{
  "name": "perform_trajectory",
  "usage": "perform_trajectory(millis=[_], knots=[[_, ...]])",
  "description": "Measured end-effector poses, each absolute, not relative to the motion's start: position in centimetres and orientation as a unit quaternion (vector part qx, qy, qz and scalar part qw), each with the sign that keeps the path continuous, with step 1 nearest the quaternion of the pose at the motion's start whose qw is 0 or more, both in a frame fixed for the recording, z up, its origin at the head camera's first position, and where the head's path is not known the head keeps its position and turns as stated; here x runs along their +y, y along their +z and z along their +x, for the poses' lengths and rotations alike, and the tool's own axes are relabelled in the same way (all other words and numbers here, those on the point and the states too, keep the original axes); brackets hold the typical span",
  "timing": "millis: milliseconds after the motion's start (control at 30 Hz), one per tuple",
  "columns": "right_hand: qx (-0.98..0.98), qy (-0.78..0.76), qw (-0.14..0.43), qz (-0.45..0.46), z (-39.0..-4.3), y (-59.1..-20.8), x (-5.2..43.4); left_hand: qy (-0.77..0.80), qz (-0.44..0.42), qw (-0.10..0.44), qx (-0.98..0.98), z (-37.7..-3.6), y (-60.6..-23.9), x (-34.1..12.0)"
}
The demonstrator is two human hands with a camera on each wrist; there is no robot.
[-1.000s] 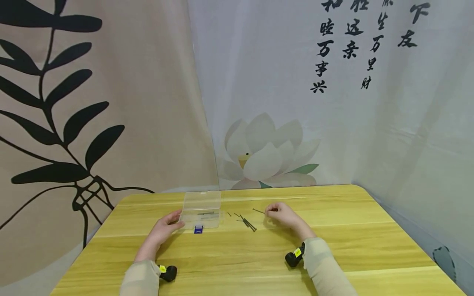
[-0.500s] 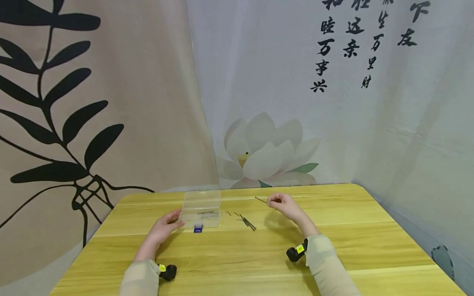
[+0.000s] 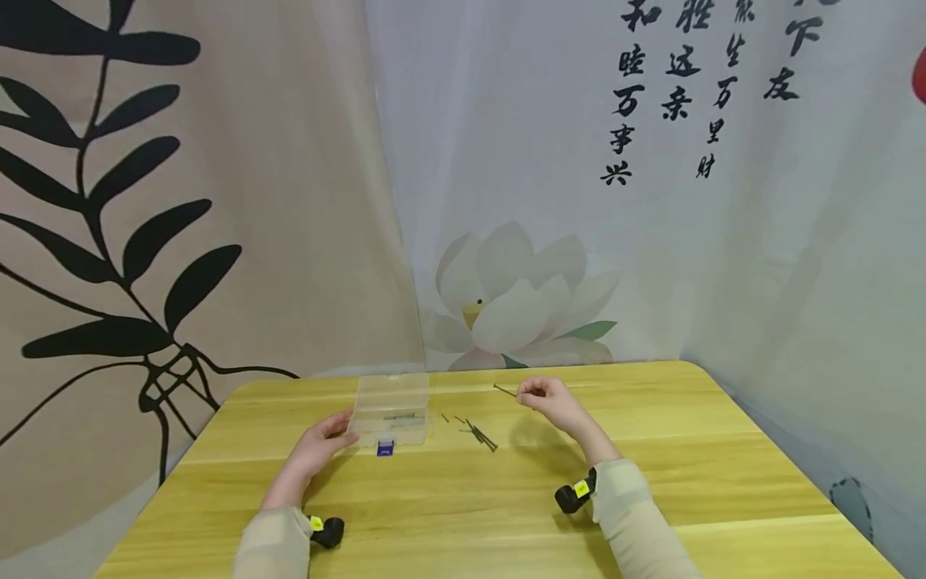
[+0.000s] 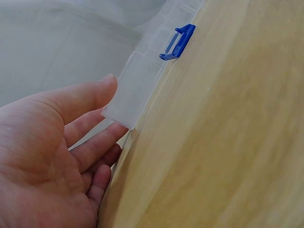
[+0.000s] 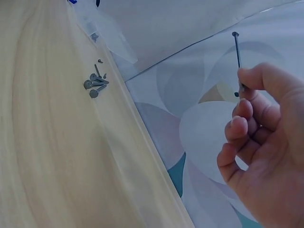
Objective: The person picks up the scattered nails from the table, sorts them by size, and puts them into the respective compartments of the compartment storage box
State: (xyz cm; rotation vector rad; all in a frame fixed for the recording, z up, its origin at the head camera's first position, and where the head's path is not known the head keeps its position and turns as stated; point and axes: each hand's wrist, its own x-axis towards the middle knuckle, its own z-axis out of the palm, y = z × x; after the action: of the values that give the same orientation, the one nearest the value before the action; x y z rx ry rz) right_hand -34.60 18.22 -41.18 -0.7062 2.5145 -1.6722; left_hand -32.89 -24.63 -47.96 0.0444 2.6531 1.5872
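Observation:
A clear plastic box (image 3: 367, 433) lies with its lid (image 3: 393, 392) raised at the back and a blue latch (image 4: 180, 45) at the front. A few thin dark nails (image 3: 403, 416) show inside it. My left hand (image 3: 323, 444) holds the box's left end, thumb on the near side and fingers behind. Thumb and forefinger of my right hand (image 3: 551, 402) pinch a long nail (image 5: 238, 52) above the table, its flat head pointing away from the fingers. Between the hands lies a small pile of nails (image 5: 97, 84).
Two small nails (image 3: 454, 418) lie between the box and the pile. The wooden table (image 3: 434, 515) ends at a printed cloth backdrop (image 3: 528, 289). Each wrist carries a black camera, such as the one (image 3: 575, 496) on the right.
My right hand has risen off the table with the nail, away from the pile, then stays about there. The left hand and box have not moved; the head view shifts slightly.

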Motion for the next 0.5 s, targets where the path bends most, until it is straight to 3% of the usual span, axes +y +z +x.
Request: perform_trajectory(millis=[500], knots=[[0.810,-0.531,-0.028,-0.246,-39.5,-42.2,16.4,0.514,0.016,0.013,0.857,-32.6,-48.1,-24.7]])
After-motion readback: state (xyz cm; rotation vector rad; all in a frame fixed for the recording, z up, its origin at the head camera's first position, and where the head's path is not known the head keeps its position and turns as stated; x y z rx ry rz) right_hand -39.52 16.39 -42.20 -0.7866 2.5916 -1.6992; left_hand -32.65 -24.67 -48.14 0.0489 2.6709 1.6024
